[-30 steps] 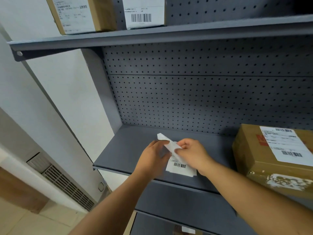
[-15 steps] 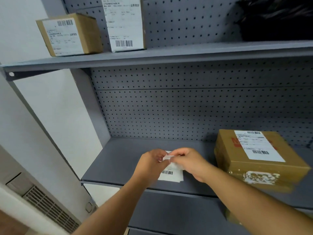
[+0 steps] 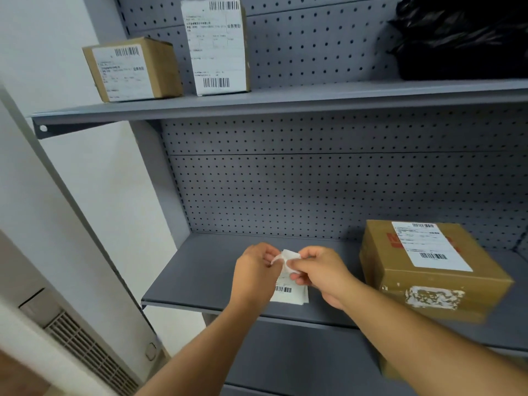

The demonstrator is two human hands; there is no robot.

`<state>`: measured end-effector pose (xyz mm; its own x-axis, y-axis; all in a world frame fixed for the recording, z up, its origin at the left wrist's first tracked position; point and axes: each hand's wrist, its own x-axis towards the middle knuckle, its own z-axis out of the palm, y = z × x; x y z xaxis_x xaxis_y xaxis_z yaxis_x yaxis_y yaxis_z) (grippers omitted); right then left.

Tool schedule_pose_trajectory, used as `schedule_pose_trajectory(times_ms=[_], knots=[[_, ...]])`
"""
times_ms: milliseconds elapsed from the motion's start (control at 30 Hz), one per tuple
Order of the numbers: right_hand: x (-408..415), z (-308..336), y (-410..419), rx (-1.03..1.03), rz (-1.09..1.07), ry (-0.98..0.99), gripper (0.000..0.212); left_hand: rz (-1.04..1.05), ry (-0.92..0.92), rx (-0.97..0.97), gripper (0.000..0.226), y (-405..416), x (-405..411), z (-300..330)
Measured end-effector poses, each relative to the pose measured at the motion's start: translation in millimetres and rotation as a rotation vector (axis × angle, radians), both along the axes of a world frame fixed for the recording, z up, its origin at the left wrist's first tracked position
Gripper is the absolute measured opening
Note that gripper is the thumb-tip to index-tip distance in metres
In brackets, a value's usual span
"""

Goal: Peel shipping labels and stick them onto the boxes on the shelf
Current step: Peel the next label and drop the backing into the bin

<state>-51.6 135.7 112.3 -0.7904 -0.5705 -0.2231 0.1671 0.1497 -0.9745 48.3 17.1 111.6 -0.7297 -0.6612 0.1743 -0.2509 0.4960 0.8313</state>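
A grey metal shelf unit (image 3: 328, 184) with a pegboard back carries two labelled boxes (image 3: 134, 71) and a black bag (image 3: 463, 38) on its upper board, one labelled cardboard box (image 3: 428, 270) on the middle board.

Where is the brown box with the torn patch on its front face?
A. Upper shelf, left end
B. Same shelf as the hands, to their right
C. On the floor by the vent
B: the brown box sits on the lower shelf, right of both hands.

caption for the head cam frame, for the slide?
Left hand and right hand peel a shipping label over the middle shelf, beside a labelled box.
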Motion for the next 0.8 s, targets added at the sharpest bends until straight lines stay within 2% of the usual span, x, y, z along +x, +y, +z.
schedule_pose_trajectory(times_ms=[133, 233, 300, 400, 500, 600, 700, 800], knots=[[7, 0, -5, -0.05, -0.061, -0.069, 0.015, -0.074, 0.031, 0.022, 0.012, 6, 8, -6], [8, -1, -2, -0.03, -0.029, -0.084, 0.016, -0.117, 0.035, 0.081, 0.022, 1, 15, -6], [9, -1, 1, -0.019, -0.001, -0.101, 0.021, -0.124, -0.006, 0.14, 0.015, -2, 18, -4], [12, 0, 5, -0.013, 0.058, -0.114, 0.017, -0.129, -0.031, 0.204, 0.022, -1, 22, -2], [13, -1, 10, -0.012, 0.148, -0.157, 0.015, -0.047, -0.101, 0.092, 0.012, 7, 29, -2], [15, -3, 15, -0.05, 0.184, -0.22, 0.014, 0.046, -0.108, 0.04, 0.017, 13, 36, -6], [18, -8, 18, -0.106, 0.174, -0.285, 0.015, 0.167, -0.067, 0.009, 0.014, 31, 44, -5], [25, -16, 17, -0.057, 0.144, -0.226, 0.015, 0.293, -0.003, 0.003, 0.016, 56, 51, -6]])
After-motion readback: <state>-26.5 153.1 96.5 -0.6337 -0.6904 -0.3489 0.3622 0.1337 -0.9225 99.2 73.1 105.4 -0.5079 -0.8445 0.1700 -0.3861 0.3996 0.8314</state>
